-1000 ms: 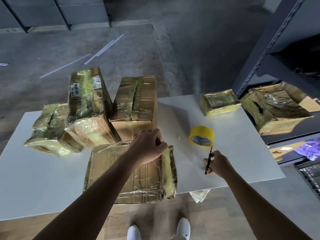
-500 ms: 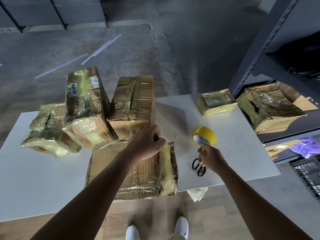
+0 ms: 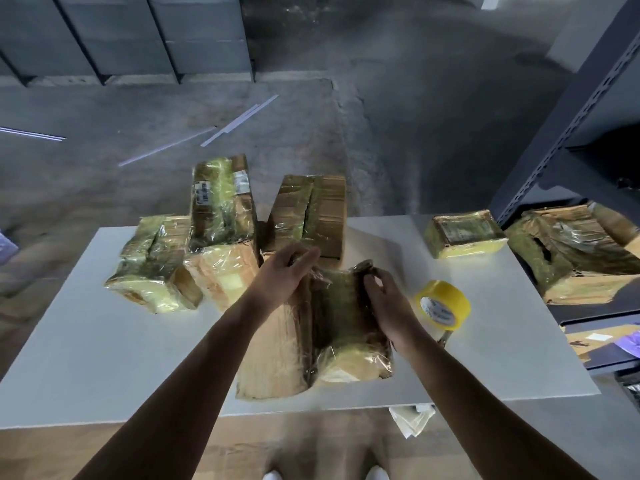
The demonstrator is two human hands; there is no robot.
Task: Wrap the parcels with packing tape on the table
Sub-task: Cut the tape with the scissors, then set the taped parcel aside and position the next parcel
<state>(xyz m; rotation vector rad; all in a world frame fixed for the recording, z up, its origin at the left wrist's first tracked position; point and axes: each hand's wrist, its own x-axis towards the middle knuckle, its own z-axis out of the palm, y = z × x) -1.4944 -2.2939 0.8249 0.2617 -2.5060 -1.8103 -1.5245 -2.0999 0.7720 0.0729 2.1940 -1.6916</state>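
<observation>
A cardboard parcel [image 3: 332,327] wrapped in clear yellowish tape stands tipped up on its edge at the table's near middle. My left hand [image 3: 282,271] grips its far upper left corner. My right hand [image 3: 382,299] holds its upper right edge with curled fingers. The yellow roll of packing tape [image 3: 445,304] lies just right of my right hand. A bit of the scissors [image 3: 444,338] shows behind my right forearm. Both hands are slightly blurred.
On the white table [image 3: 104,341] stand three wrapped parcels at the back left [image 3: 152,268], [image 3: 221,202], [image 3: 311,209] and a small one at the back right [image 3: 464,233]. A dark metal shelf [image 3: 561,133] at the right carries a torn wrapped box [image 3: 575,251].
My right hand put the scissors down by the tape roll and moved onto the parcel. Both hands have tipped the parcel from lying flat up onto its edge.
</observation>
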